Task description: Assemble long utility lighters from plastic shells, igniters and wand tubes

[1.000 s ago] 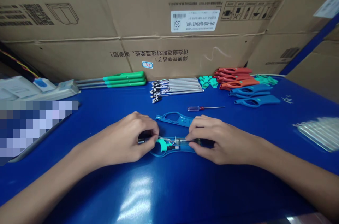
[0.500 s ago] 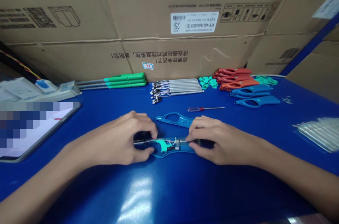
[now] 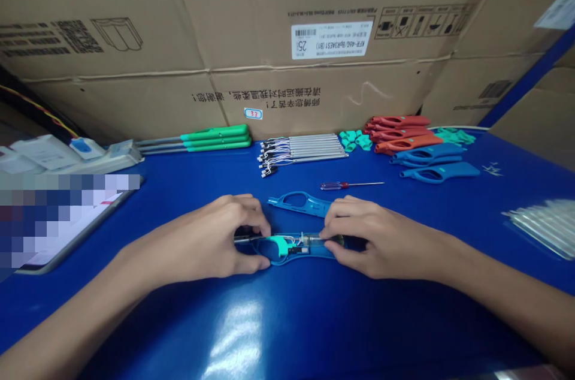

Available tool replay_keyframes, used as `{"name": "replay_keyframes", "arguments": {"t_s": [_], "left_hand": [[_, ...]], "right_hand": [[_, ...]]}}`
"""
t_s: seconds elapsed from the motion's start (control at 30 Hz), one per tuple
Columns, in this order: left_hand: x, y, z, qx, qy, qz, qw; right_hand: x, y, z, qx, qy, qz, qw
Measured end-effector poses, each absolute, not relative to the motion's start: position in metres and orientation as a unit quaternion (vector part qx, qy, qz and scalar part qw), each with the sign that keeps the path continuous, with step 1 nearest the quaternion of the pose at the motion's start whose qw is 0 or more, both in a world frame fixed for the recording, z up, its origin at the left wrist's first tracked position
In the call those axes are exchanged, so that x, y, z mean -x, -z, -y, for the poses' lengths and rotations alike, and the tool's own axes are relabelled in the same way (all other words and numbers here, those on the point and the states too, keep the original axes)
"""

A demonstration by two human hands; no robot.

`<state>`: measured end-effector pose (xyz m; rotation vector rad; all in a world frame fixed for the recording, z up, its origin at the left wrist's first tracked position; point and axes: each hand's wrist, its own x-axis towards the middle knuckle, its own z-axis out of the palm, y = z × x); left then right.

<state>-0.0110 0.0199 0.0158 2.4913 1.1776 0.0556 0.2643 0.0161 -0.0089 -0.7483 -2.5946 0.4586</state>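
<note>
An open blue lighter shell lies flat on the blue table, with a green trigger, wires and a clear tube inside it. My left hand pinches its left end, where a thin metal tube sticks out under the fingers. My right hand presses fingers on its right end, over the clear tube. Both hands are closed on the assembly. A second blue shell half lies just behind, between the hands.
Behind lie a small red-handled screwdriver, metal tubes with wires, green-handled lighters, green caps, red shells and blue shells. Clear tubes lie right, a tablet left, cardboard boxes at the back.
My left fingers shifted slightly along the metal tube at the shell's left end. My right hand stayed put. The view tilted a little.
</note>
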Motion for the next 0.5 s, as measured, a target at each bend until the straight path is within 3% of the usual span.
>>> {"name": "replay_keyframes", "arguments": {"t_s": [0.5], "left_hand": [[0.0055, -0.0155, -0.0159, -0.884, -0.023, -0.419, 0.206]], "right_hand": [[-0.2672, 0.0051, -0.0171, 0.293, -0.163, 0.927, 0.165]]}}
